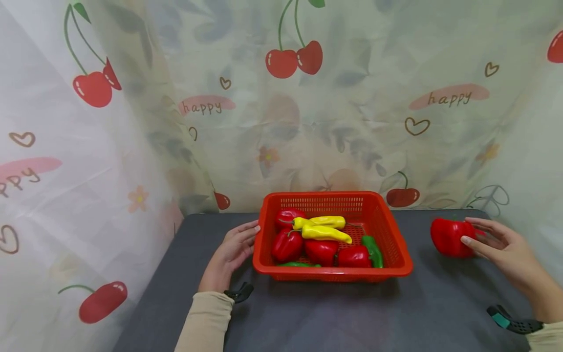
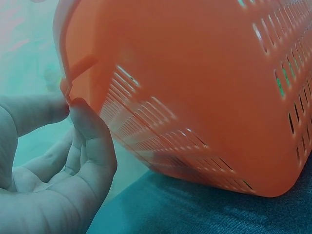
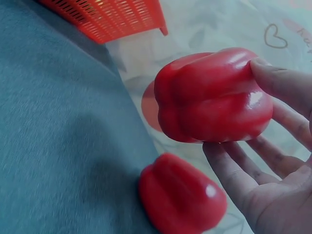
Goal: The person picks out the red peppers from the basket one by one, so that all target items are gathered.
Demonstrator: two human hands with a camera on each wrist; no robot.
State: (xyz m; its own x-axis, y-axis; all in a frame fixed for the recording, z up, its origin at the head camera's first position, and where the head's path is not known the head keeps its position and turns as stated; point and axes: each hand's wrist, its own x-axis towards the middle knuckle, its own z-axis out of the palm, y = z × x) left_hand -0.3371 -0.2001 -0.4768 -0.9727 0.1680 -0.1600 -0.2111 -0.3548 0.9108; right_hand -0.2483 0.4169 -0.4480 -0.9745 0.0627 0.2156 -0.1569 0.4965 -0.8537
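My left hand (image 1: 235, 247) pinches the left rim of an orange-red plastic basket (image 1: 398, 234) between thumb and forefinger, as the left wrist view shows up close. Inside the basket lie several red bell peppers (image 1: 288, 245), two long yellow peppers (image 1: 327, 233) and green peppers (image 1: 373, 251). Off to the basket's right, my right hand (image 1: 503, 244) grips a red bell pepper (image 3: 209, 97) between thumb and fingers, above the table. Below it, in the right wrist view, another red bell pepper (image 3: 180, 195) rests on the table; the head view mostly hides this one.
The dark grey table (image 1: 330, 313) carries the basket near its back edge. Behind it and at both sides hang pale curtains (image 1: 308, 122) printed with cherries and hearts. A black band (image 1: 239, 292) is on the left wrist, another (image 1: 512, 320) on the right.
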